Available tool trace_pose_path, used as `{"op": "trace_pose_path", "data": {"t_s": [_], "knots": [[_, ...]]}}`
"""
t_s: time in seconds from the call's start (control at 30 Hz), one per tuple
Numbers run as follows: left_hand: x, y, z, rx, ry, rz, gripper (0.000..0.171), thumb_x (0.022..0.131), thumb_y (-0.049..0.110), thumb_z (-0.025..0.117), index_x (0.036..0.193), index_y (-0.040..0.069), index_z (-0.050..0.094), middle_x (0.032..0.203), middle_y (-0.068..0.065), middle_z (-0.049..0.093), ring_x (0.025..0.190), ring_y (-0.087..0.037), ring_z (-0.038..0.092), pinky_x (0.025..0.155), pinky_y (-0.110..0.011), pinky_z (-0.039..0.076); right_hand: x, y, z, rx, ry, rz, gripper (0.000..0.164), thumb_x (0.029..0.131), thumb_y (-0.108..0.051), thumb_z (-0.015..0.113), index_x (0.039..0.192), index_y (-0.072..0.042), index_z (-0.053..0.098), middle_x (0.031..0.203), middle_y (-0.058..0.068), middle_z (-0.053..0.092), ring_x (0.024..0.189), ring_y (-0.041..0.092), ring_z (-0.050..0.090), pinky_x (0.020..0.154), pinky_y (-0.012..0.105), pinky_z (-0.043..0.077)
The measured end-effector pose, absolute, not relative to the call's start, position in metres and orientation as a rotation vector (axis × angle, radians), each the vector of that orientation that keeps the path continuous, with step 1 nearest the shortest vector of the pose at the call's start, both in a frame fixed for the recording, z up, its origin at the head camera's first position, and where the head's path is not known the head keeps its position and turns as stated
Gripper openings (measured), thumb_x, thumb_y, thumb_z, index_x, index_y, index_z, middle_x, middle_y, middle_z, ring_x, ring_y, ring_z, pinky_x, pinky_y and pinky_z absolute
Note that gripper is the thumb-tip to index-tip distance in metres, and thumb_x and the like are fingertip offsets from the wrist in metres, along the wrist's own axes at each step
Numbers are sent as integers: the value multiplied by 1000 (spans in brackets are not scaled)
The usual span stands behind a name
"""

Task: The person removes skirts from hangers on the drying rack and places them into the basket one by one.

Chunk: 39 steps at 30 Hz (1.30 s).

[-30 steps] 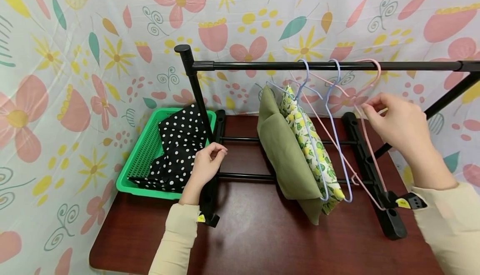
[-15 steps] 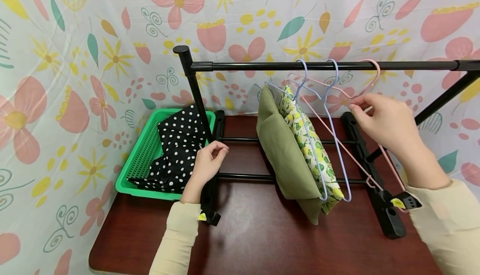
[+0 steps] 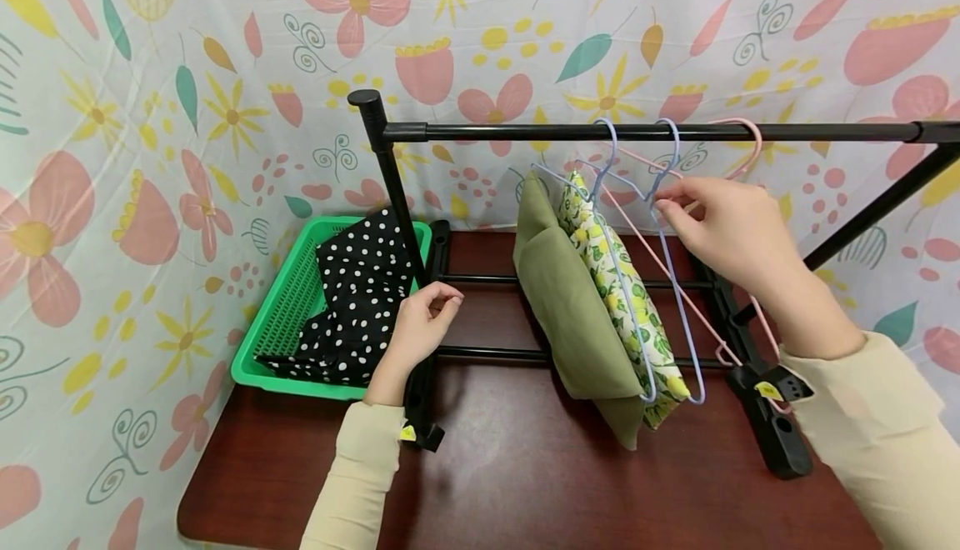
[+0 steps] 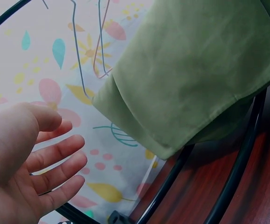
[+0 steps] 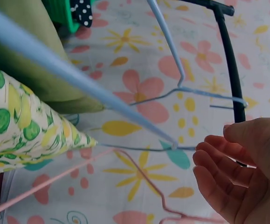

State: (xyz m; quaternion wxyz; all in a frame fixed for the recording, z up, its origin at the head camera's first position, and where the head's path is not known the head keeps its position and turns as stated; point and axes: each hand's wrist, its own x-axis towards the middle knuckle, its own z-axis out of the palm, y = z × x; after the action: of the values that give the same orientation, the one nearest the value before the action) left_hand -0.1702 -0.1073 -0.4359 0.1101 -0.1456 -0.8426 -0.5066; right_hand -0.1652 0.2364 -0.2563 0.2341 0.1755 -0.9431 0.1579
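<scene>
My right hand (image 3: 723, 221) has its loosely curled fingers at the neck of the right blue hanger (image 3: 684, 329). In the right wrist view, that neck passes behind the fingertips (image 5: 201, 175); a firm grip cannot be made out. This hanger carries no cloth. A second blue hanger (image 3: 624, 279) hangs to its left, beside a folded olive-green cloth (image 3: 573, 317) and a lemon-print cloth (image 3: 626, 283). A bare pink hanger (image 3: 753, 150) hangs farther right, partly covered by my right hand. My left hand (image 3: 420, 325) hovers by the rack's left post, fingers relaxed, holding nothing.
The black rack (image 3: 510, 132) stands on a dark red-brown table (image 3: 517, 483). At left, a green basket (image 3: 288, 292) holds a black polka-dot cloth (image 3: 360, 300). A flower-print curtain (image 3: 480, 42) closes off the back and left.
My right hand has moved left from the pink hanger to the neck of the right blue hanger. The pink hanger's lower part has swung about. My left hand has barely moved.
</scene>
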Motion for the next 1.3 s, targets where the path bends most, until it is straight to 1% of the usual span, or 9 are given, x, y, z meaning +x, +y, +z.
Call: {"op": "trace_pose_path", "data": {"t_s": [0.17, 0.37, 0.53, 0.73, 0.87, 0.97, 1.0, 1.07, 1.3], "knots": [[-170, -106, -437, -422, -2470, -1485, 9, 87, 12, 60, 89, 7, 68, 82, -1, 68, 73, -10, 62, 61, -21, 50, -168, 223, -256, 512, -2643, 440, 20, 90, -17, 56, 103, -9, 68, 85, 11, 69, 69, 26, 65, 53, 42, 44], [-171, -105, -438, -414, -2467, -1452, 9, 88, 13, 61, 89, 8, 68, 80, 1, 67, 70, -8, 60, 59, -20, 49, -172, 211, -258, 517, -2660, 442, 21, 89, -18, 56, 103, -10, 68, 85, 11, 67, 71, 28, 64, 56, 47, 45], [-172, -104, -438, -425, -2476, -1442, 7, 87, 13, 61, 88, 12, 68, 80, 1, 67, 70, -8, 60, 59, -20, 49, -176, 205, -257, 530, -2683, 440, 24, 90, -21, 56, 107, -8, 67, 88, 13, 69, 64, 25, 64, 47, 38, 43], [-173, -103, -438, -433, -2478, -1457, 8, 87, 12, 60, 89, 9, 68, 83, -1, 67, 71, -10, 61, 61, -20, 49, -180, 196, -256, 498, -2746, 438, 29, 92, -26, 53, 111, -9, 65, 90, 13, 70, 57, 24, 60, 41, 32, 36], [-174, -103, -440, -423, -2483, -1462, 8, 87, 11, 60, 89, 10, 68, 85, -1, 68, 73, -10, 62, 61, -21, 50, -183, 191, -255, 466, -2806, 467, 29, 92, -27, 52, 110, -8, 65, 91, 14, 70, 64, 28, 63, 51, 38, 42], [-174, -102, -442, -412, -2491, -1455, 8, 87, 11, 60, 89, 10, 68, 86, -1, 68, 72, -10, 61, 61, -21, 49, -186, 189, -254, 472, -2822, 472, 28, 91, -25, 52, 108, -6, 65, 91, 15, 70, 69, 29, 64, 69, 45, 44], [-174, -101, -443, -406, -2495, -1448, 8, 87, 11, 61, 89, 11, 68, 86, 0, 67, 71, -9, 61, 61, -21, 49, -187, 188, -254, 474, -2827, 468, 28, 91, -25, 52, 107, -6, 66, 91, 15, 70, 69, 30, 64, 72, 47, 43], [-174, -101, -444, -399, -2502, -1432, 8, 87, 12, 61, 90, 11, 68, 87, 1, 67, 70, -9, 60, 60, -21, 49, -188, 186, -253, 473, -2835, 462, 28, 91, -25, 52, 106, -5, 66, 90, 15, 70, 68, 30, 64, 73, 48, 42], [-173, -99, -445, -394, -2497, -1441, 8, 87, 13, 61, 89, 11, 68, 85, 2, 67, 67, -8, 59, 60, -21, 48, -196, 179, -257, 447, -2870, 458, 26, 88, -27, 57, 97, -5, 66, 88, 15, 69, 76, 32, 65, 65, 48, 48]]}}
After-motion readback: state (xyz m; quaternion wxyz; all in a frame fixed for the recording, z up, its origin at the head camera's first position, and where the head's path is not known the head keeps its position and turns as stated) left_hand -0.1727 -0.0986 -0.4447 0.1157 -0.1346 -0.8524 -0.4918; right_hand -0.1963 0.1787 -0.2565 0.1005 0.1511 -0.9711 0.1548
